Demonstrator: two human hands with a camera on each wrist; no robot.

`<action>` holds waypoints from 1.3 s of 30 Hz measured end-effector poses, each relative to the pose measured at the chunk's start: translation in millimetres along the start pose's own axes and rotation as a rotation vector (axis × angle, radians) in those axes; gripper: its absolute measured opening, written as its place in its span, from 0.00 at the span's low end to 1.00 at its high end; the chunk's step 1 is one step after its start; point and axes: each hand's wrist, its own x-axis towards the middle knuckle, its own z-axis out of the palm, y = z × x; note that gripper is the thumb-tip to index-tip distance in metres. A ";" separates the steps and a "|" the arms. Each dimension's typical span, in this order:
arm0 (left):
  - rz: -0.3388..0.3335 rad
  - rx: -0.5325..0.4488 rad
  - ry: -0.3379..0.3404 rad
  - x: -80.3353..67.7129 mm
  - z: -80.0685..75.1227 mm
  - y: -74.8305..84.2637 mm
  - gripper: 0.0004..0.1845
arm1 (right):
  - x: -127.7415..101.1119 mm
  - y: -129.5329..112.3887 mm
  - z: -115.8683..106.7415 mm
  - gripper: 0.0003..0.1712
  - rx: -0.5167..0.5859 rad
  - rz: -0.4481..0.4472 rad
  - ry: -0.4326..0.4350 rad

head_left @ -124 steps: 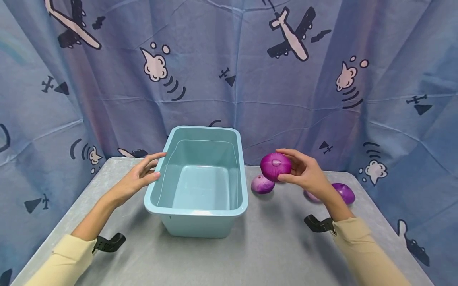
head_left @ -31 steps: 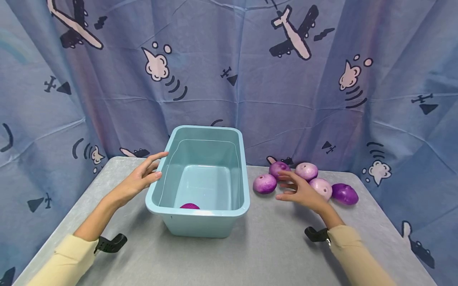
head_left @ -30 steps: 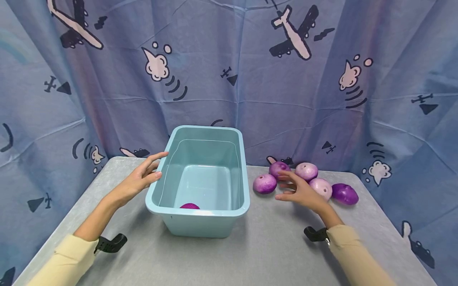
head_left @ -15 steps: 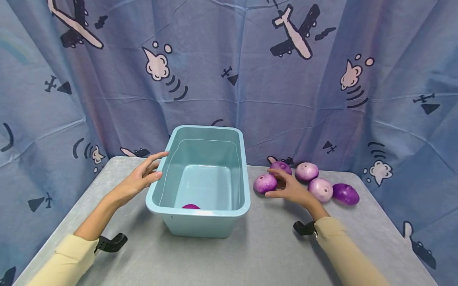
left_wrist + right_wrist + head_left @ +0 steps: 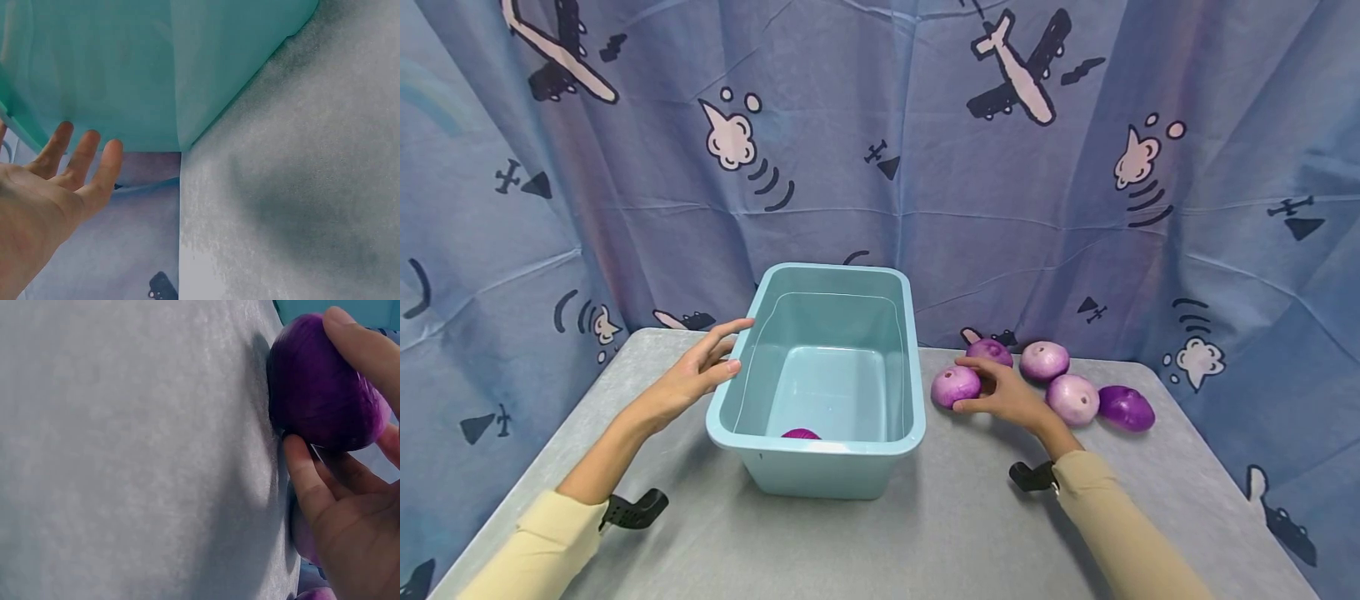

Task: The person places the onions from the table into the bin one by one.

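Note:
My right hand (image 5: 1003, 396) grips a light purple red onion (image 5: 951, 387) on the table, just right of the tub. The right wrist view shows the thumb pressing one side of this onion (image 5: 328, 387) and fingers reaching round the other. My left hand (image 5: 688, 375), fingers extended, rests its fingertips at the left rim of a light blue plastic tub (image 5: 823, 447). From the left wrist view, the hand (image 5: 56, 194) has its fingers loosely spread along the tub's side wall (image 5: 112, 75). Inside the tub, a magenta onion (image 5: 801, 434) shows only its top above the near rim.
Behind my right hand lies a purple onion (image 5: 989, 351). Two pale onions, one at the back (image 5: 1044, 361) and a nearer onion (image 5: 1072, 400), sit beside a dark purple onion (image 5: 1126, 408). A blue airplane-print curtain (image 5: 820, 167) hangs behind the grey table (image 5: 925, 533).
My right hand carried the magenta onion into the tub and let it go. It then moved left from the other onions and took hold of the light purple one. The left hand stayed put.

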 end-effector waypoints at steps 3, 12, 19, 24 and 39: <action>0.000 0.000 0.000 0.0 0.0 -0.7 0.32 | -1.0 0.6 -0.4 0.41 0.014 -0.003 0.005; -0.007 0.010 0.006 -0.2 -0.3 -1.7 0.32 | -1.7 -4.8 -8.5 0.42 0.079 0.014 0.005; -0.006 0.005 0.003 0.1 -0.4 -2.3 0.32 | -2.9 -16.9 -21.5 0.43 0.191 0.022 -0.001; -0.012 0.006 0.009 -0.9 -0.5 -2.1 0.32 | -5.0 -31.0 -33.3 0.42 0.229 0.047 0.014; -0.006 0.009 0.008 -0.4 -0.1 -0.2 0.32 | -7.6 -71.8 -69.3 0.41 0.221 0.011 0.128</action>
